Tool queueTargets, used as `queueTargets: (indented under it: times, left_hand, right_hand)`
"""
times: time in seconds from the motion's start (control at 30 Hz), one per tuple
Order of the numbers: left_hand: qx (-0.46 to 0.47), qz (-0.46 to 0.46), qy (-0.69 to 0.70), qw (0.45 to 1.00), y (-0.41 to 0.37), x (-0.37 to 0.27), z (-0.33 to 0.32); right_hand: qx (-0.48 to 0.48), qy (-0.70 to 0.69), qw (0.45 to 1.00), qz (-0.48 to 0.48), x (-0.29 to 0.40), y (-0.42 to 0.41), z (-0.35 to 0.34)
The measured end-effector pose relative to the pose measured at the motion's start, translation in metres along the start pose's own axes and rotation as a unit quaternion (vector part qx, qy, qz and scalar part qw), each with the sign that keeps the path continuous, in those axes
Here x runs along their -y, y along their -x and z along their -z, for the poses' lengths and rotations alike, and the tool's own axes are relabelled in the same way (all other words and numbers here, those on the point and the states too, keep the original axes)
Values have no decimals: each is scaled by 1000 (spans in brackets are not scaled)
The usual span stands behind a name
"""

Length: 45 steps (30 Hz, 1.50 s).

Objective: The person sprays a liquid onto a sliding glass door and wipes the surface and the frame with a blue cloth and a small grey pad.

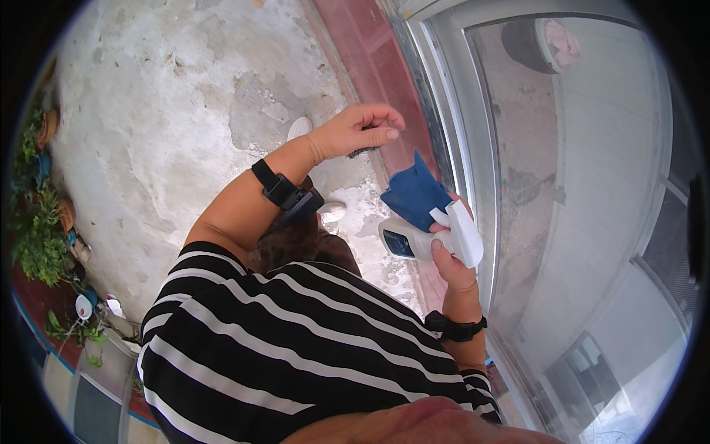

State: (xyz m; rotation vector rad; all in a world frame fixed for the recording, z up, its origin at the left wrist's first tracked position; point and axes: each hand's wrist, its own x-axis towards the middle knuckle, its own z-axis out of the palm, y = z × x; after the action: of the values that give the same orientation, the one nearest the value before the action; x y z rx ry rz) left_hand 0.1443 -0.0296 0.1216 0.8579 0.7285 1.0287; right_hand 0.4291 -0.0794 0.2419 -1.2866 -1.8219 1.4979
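My left hand (363,130) is held out above the red tiled ledge with nothing in it, its fingers loosely curled and the thumb apart from them. Below and to the right, my right hand (454,272) grips a white trigger spray bottle (424,240) by its neck, thumb on the near side. The bottle lies tilted on its side and bears a dark blue label. A blue cloth (416,191) sticks out from the same grip, beside the trigger; the fingers behind it are mostly hidden. Close to the right hand stands a glass pane (521,222) in a pale metal frame.
A red tiled ledge (377,50) runs along the foot of the frame. The concrete floor (150,111) is worn and patchy. Potted plants (41,238) line the far left. Through or in the glass, a dark bucket (527,47) with a pink cloth (561,43) shows.
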Motion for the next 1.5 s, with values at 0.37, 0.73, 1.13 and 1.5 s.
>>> queueTargets:
  times: [0.37,0.73,1.13,1.5]
  left_hand:
    - [62,-123,-85,987,10,-25,-31]
    - [-363,-315,-189,856,-95,-29,40]
    - [-186,-183,-223,939,-61,104,-119]
    - [-313,-290,-207,880,-101,103,-44]
  right_hand:
    - [-5,-76,994,73,41,-58,-22]
    - [-25,-94,995,23,1,-10,13]
    - [-106,-127,985,-40,-72,111,20]
    - [-168,-123,978,-29,-106,165,29]
